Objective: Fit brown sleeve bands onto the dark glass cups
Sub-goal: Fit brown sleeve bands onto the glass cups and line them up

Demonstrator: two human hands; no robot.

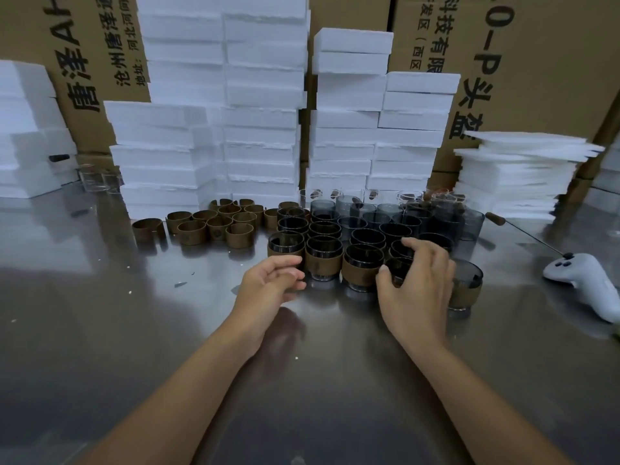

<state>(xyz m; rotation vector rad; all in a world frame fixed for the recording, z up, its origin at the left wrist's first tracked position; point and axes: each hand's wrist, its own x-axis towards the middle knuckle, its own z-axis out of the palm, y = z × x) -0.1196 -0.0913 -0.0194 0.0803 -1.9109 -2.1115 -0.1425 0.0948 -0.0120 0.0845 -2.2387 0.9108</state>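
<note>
While the right hand [417, 286] curls round a smooth dark glass cup [398, 267] at three o'clock of the left hand [271, 285], that hand hangs loosely curled and holds nothing. Matte brown sleeve bands [214, 226], open rings, stand at ten o'clock on the glossy steel table [100, 330].

dark cup [396, 267] mostly behind right hand [417, 290], possibly unsleeved, controller [583, 280] edge-cropped

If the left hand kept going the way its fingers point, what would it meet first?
Probably the left hand reaches the nearest front-row sleeved cup, just ahead of it; depth is unclear.
</note>
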